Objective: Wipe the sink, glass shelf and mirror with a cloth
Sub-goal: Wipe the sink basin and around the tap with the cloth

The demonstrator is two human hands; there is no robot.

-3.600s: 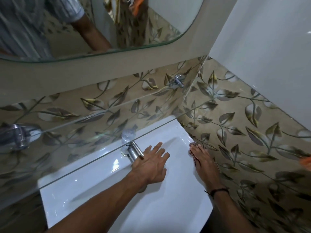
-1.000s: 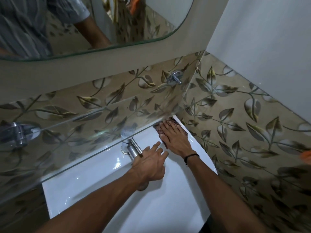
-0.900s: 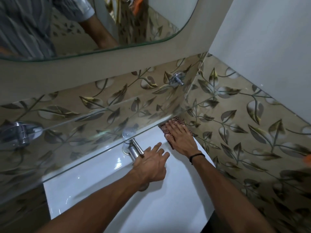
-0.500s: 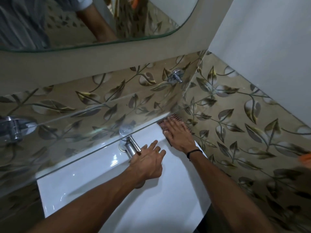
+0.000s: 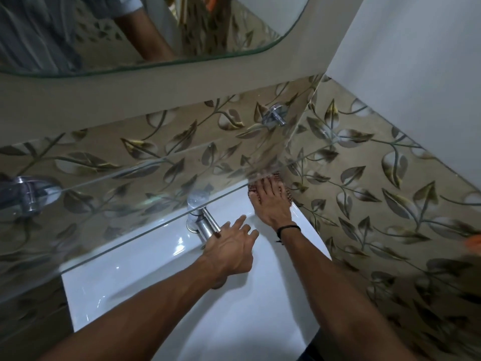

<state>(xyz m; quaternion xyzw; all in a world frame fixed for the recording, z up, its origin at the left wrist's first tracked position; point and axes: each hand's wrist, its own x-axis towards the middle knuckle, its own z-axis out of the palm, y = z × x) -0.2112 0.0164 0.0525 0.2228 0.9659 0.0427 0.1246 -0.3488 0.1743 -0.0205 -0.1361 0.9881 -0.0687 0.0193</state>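
A white sink [image 5: 145, 272] fills the lower middle. My right hand [image 5: 270, 204] lies flat on a brown checked cloth [image 5: 286, 194], pressing it onto the sink's back right corner against the tiled wall. Most of the cloth is hidden under the hand. My left hand [image 5: 231, 246] rests on the chrome tap [image 5: 203, 222], fingers spread, holding nothing. The glass shelf [image 5: 109, 194] runs across above the sink. The mirror [image 5: 156, 29] hangs at the top and reflects a striped sleeve and an arm.
Two chrome brackets hold the shelf, one at the left [image 5: 31, 194] and one at the right [image 5: 274, 117]. Leaf-patterned tiles [image 5: 377, 191] cover the back and right walls. A plain white wall [image 5: 416, 61] rises at the upper right. Something orange [image 5: 475, 242] shows at the right edge.
My right hand slid the cloth from the sink's right rim to its back right corner and now presses slightly deeper under the shelf. My left hand stays on the tap.
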